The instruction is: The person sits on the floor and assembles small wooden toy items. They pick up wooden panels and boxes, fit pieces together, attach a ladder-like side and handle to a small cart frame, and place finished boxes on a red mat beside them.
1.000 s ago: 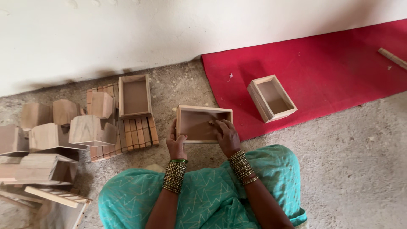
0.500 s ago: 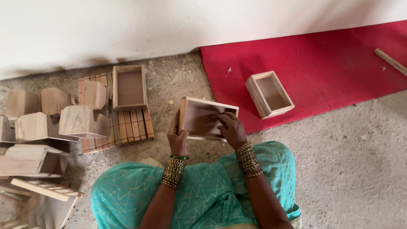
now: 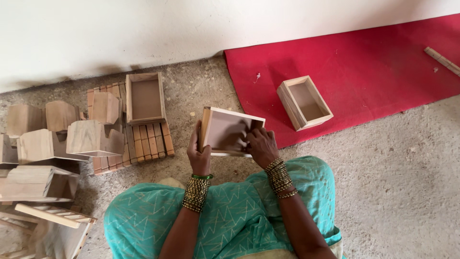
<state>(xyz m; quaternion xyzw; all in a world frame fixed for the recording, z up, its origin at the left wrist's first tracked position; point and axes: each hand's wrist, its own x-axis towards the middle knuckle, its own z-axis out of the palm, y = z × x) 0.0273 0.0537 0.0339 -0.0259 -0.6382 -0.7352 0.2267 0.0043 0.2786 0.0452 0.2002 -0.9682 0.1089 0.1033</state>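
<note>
I hold an open-topped wooden box tilted up in front of my lap, its hollow facing me. My left hand grips its left wall from below. My right hand rests at its lower right corner, with the fingers reaching inside the hollow. Both wrists carry stacks of bangles. My lap is covered by teal patterned cloth.
A second open wooden box lies on a red mat to the right. A third box sits on a slatted wooden panel at left. Several wooden pieces are piled at far left. A white wall runs behind.
The box has been tipped up from lying nearly flat to standing on edge toward me. My right hand has moved from its top rim down into the hollow.
</note>
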